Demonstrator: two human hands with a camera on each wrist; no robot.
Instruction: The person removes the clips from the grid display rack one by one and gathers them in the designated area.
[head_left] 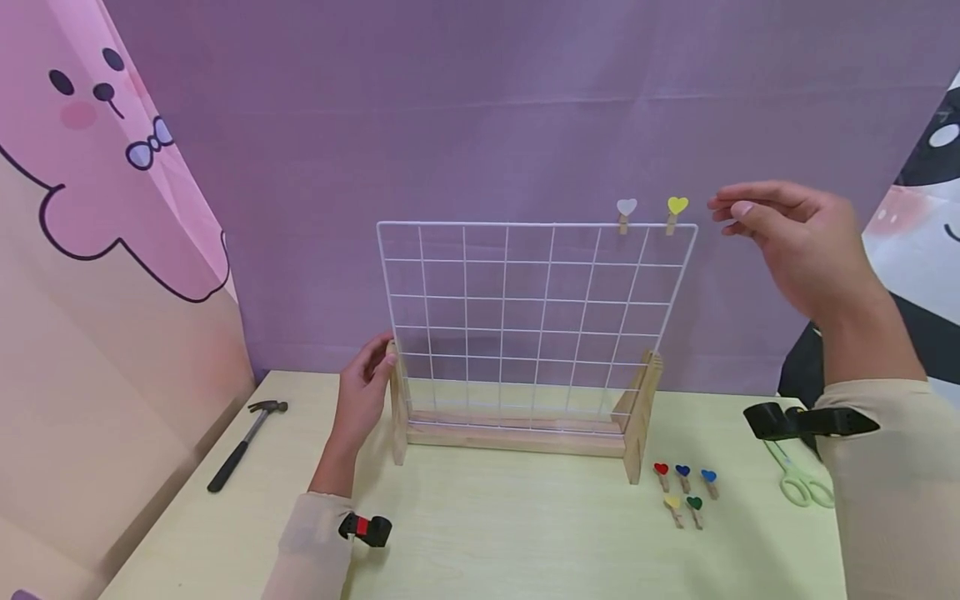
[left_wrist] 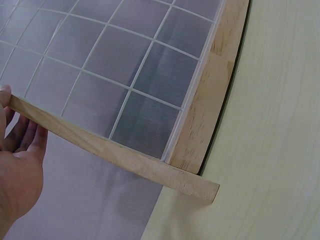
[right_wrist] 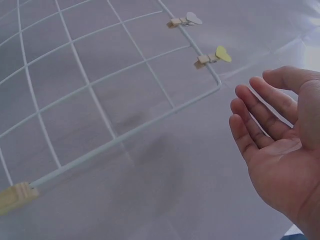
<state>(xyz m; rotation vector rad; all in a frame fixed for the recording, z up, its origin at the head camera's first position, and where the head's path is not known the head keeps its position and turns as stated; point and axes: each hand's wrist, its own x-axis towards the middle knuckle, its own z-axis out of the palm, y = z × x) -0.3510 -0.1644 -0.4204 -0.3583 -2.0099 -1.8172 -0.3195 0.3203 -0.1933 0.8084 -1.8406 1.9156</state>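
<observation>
A white wire grid [head_left: 507, 298] stands upright in a wooden stand [head_left: 517, 439]. My left hand [head_left: 363, 390] grips the upper end of the stand's left side post, thumb on one side and fingers on the other, as the left wrist view also shows. On the grid's top wire, towards the right, are clipped a clothespin with a white heart [head_left: 626, 207] and a clothespin with a yellow heart [head_left: 677, 207]. Just right of the grid's top corner, my right hand [right_wrist: 280, 135] hangs in the air, palm bare and fingers loosely bent, apart from the clips and wire.
Several heart clothespins lie right of the stand, among them a red one [head_left: 661, 472] and a green one [head_left: 695, 507]. Green scissors [head_left: 798, 483] lie near the table's right edge, partly behind the right sleeve. A hammer [head_left: 247, 446] lies at the left. A purple cloth [head_left: 480, 108] hangs behind.
</observation>
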